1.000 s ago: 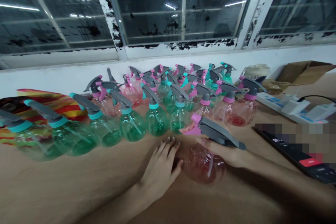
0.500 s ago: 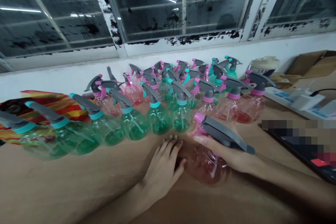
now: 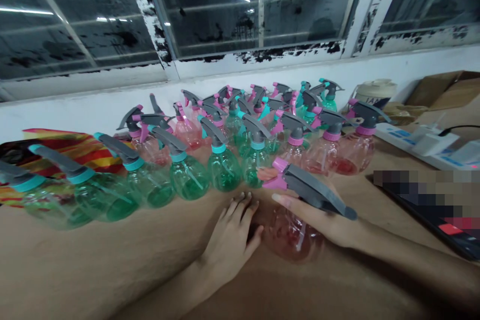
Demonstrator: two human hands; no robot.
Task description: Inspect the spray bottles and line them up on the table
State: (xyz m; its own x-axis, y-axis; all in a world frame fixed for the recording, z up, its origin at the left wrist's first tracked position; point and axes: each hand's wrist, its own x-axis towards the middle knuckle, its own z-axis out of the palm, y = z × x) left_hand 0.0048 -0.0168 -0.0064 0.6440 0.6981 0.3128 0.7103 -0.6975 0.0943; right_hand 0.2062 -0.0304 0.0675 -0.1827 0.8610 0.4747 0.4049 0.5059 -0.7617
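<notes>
My right hand point(image 3: 318, 215) is wrapped around the neck of a pink spray bottle point(image 3: 290, 237) with a grey and pink trigger head. Some of its fingertips show beyond the pink trigger, and the bottle stands close to the table surface. Palm down, my left hand point(image 3: 234, 232) lies on the wooden table point(image 3: 112, 270) with its fingers stretched out, just left of that bottle and holding nothing. Before my hands runs a row of green spray bottles point(image 3: 189, 177) with turquoise collars. Several pink spray bottles point(image 3: 324, 152) continue the row to the right.
More spray bottles point(image 3: 258, 100) crowd behind, near the white wall below the window point(image 3: 217, 10). A striped red and yellow bag point(image 3: 108, 160) lies at left. To the right are a power strip point(image 3: 405, 140), a dark flat device point(image 3: 405, 205), a white tub point(image 3: 377, 91) and a cardboard box point(image 3: 446, 90).
The fingers of my right hand have shifted at the trigger, with the fingertips now showing farther left past it. The held bottle has tilted slightly. My left hand stays flat in place.
</notes>
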